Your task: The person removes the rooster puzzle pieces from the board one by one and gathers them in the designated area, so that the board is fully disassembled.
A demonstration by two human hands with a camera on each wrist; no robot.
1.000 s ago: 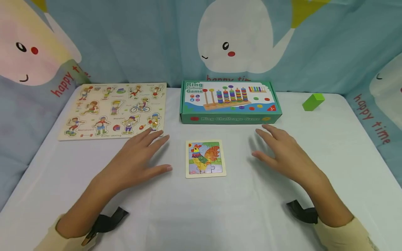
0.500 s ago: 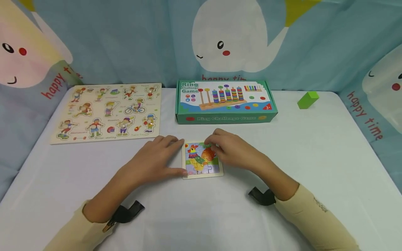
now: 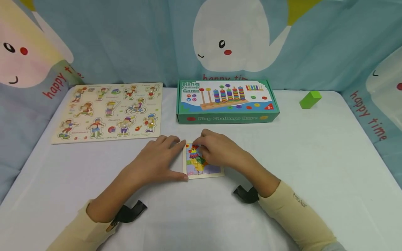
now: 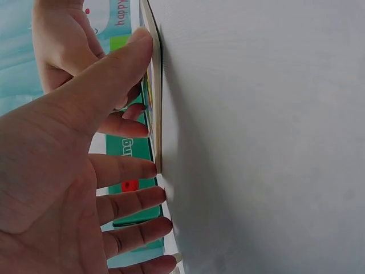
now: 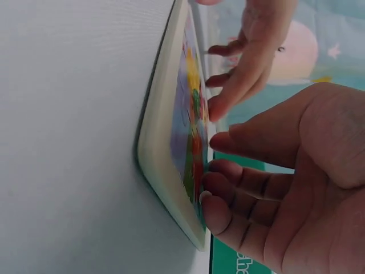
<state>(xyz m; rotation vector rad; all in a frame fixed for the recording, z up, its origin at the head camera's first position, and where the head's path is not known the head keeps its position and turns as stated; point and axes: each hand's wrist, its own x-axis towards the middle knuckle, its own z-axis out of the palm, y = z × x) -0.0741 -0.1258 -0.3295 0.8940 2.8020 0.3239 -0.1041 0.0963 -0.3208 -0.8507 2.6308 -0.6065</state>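
Spanning the left edge of the puzzle [image 3: 202, 168], the left hand [image 3: 157, 160] rests its thumb at the near corner and its forefinger at the far one, fingers loosely extended rather than clenched. The right hand [image 3: 220, 150] reaches over the puzzle's far right part, fingers bent with the tips at the picture; whether it pinches a piece, I cannot tell. The puzzle lies flat on the white table [image 3: 188, 216], mid-scene, a rooster's head showing between the hands. Far left of it lies a board [image 3: 108, 113] of sports figures; just beyond, a green box [image 3: 227, 101]; far right, a green block [image 3: 310, 100]. Behind hangs a blue curtain [image 3: 132, 42] with whales.
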